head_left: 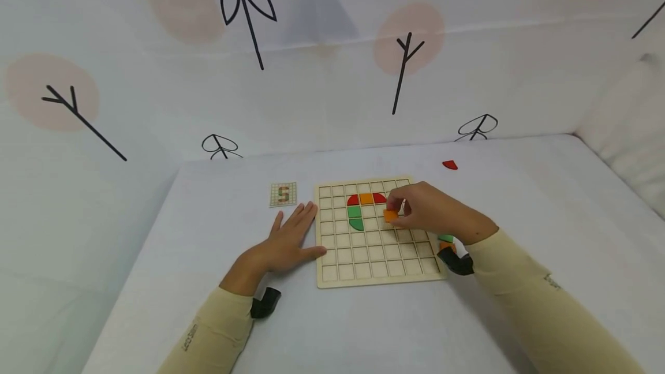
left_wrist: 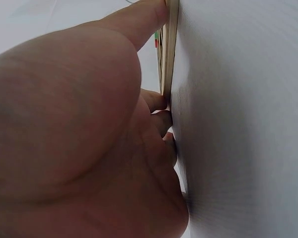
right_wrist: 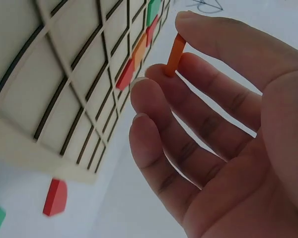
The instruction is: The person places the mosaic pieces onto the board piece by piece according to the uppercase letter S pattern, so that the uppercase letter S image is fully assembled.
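Note:
My right hand (head_left: 433, 210) pinches an orange square tile (right_wrist: 176, 55) between thumb and fingertips, over the wooden grid board (head_left: 332, 274). In the right wrist view the tile is held on edge, its other side hidden by the fingers. On the board, a red rounded piece (head_left: 353, 200), an orange square (head_left: 366, 198) and another red rounded piece (head_left: 379, 197) form a row. Below its left end sit a green square (head_left: 354, 212) and a green rounded piece (head_left: 356, 224). My left hand (head_left: 288, 242) lies spread on the table, thumb and fingertips at the board's left edge.
A small card (head_left: 283, 194) with a coloured pattern on a grid lies left of the board. One red piece (head_left: 449, 164) lies at the back right. A green piece (head_left: 445, 238) and an orange piece (head_left: 447, 246) lie by the board's right edge, partly behind my right wrist.

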{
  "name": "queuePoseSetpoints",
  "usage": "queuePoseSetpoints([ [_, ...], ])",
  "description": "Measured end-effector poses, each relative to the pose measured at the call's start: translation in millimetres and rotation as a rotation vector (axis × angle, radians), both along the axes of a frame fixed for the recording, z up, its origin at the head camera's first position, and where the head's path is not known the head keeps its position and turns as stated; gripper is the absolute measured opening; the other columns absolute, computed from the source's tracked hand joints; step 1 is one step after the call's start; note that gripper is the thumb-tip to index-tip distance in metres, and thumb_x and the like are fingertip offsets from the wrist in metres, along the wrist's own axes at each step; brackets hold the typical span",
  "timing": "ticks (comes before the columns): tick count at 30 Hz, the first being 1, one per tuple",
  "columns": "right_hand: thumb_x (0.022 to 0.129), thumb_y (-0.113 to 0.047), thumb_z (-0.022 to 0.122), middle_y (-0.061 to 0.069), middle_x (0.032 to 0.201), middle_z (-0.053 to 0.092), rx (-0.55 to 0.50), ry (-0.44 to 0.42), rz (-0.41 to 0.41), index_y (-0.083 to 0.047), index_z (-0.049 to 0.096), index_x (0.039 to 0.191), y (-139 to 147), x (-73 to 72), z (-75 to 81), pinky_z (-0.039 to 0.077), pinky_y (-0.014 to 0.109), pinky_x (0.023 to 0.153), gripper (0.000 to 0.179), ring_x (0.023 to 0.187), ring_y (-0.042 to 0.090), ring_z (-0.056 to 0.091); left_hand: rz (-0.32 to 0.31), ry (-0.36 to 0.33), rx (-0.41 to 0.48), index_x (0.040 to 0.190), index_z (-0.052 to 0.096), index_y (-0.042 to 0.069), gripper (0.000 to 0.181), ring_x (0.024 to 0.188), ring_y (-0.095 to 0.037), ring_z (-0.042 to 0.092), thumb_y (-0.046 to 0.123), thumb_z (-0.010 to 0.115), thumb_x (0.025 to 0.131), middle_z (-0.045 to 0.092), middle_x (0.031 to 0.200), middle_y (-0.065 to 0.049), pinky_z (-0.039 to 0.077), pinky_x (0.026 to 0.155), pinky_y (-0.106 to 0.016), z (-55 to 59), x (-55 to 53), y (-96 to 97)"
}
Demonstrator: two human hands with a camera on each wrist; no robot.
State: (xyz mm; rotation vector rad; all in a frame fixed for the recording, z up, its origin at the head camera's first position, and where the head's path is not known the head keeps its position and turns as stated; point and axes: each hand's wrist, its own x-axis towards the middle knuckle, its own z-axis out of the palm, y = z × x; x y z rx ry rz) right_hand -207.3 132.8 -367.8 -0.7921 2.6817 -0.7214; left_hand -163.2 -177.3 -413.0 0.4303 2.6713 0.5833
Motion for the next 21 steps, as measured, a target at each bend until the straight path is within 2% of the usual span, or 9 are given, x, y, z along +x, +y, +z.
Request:
queuePoseSetpoints([
  [6, 0.086, -0.017, 0.079, -0.002, 0.097, 0.071, -0.027, 0.017, 0.022, -0.015, 0.071, 0.098, -16, -0.5, -0.9, 0.053, 0.026, 0.073, 0.014, 0.08, 0.013, 0.059, 0.003, -0.004, -0.001, 0.162, 0.005, 0.018, 0.098, 0.158, -0.017, -0.005, 0.054, 0.063, 0.093, 0.002, 0.17, 0.005, -0.013, 0.125, -0.052, 1.3, 0.0, 0.9],
  [12, 0.085, -0.021, 0.081, -0.003, 0.093, 0.07, -0.047, 0.053, -0.01, -0.013, 0.072, 0.1, -29, -0.8, -7.3, 0.052, 0.028, 0.074, 0.018, 0.079, 0.013, 0.059, -0.001, 0.0, 0.001, 0.162, 0.004, 0.018, 0.098, 0.158, -0.017, -0.005, 0.054, 0.063, 0.093, 0.001, 0.17, 0.005, -0.012, 0.125, -0.052, 1.4, -0.7, -0.5],
  [16, 0.085, -0.025, 0.081, -0.004, 0.092, 0.07, -0.017, 0.049, -0.043, -0.013, 0.072, 0.104, -35, 0.3, -14.3, 0.051, 0.028, 0.074, 0.024, 0.084, 0.014, 0.059, -0.003, 0.004, 0.01, 0.162, 0.004, 0.017, 0.098, 0.158, -0.016, -0.005, 0.054, 0.063, 0.093, 0.001, 0.17, 0.004, -0.012, 0.124, -0.052, 1.5, -1.2, -1.2],
  [21, 0.085, -0.025, 0.081, -0.005, 0.094, 0.069, 0.05, 0.065, -0.043, -0.015, 0.073, 0.101, -40, 2.9, -21.4, 0.051, 0.03, 0.079, 0.02, 0.089, 0.016, 0.058, -0.007, -0.005, 0.021, 0.162, 0.005, 0.016, 0.099, 0.158, -0.018, -0.004, 0.054, 0.063, 0.093, 0.002, 0.17, 0.003, -0.013, 0.124, -0.053, 1.6, -0.8, -1.0],
])
